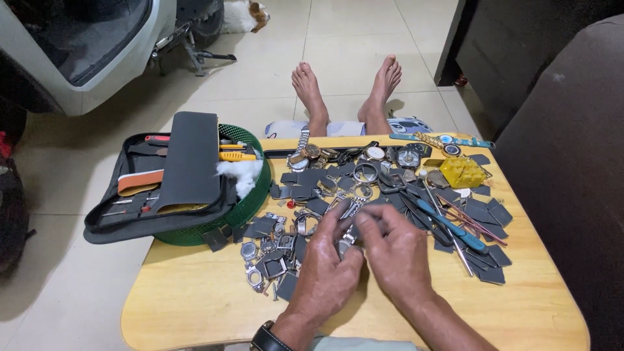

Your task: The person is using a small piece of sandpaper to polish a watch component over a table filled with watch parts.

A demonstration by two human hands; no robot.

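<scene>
The table point(195, 299) is seen to be yellow wood with a pale grain. It is strewn with dark grey flat pieces point(484, 214) and shiny silver watch parts point(260, 260). A bright yellow block point(463, 171) and a blue-handled tool point(448, 227) are found on it. The basket point(253, 201) is coloured green, the tool case point(156, 188) black, the fluff point(240, 172) white. The floor point(260, 84) is laid in cream tiles.
</scene>
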